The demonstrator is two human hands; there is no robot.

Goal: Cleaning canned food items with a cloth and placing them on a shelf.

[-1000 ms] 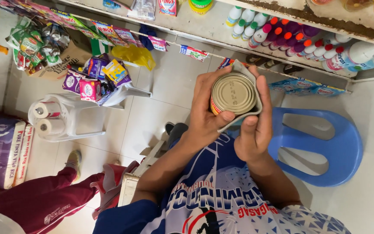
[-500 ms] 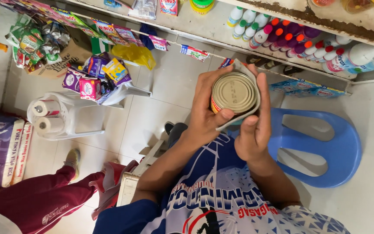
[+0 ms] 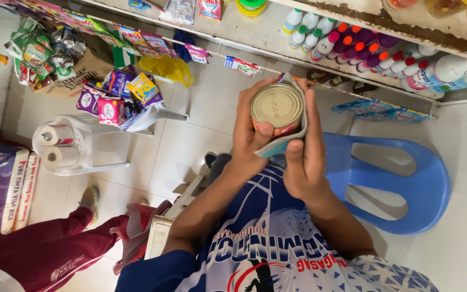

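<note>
Shop floor of pale tiles, with stocked shelves (image 3: 352, 38) and a blue plastic chair (image 3: 406, 178) below. Both hands hold 1 round tin can (image 3: 277, 105) at chest height: left hand (image 3: 249, 140) curled around it, right hand (image 3: 304, 157) pressing a grey cloth (image 3: 279, 146) against its side.

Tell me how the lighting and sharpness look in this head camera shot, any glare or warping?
Head view: soft, even indoor light with faint shadows; the tin can, held by the left hand and right hand with a cloth, is sharp, its lid showing only a dull sheen; the shelf and blue stool bend slightly from wide-angle distortion.
</note>
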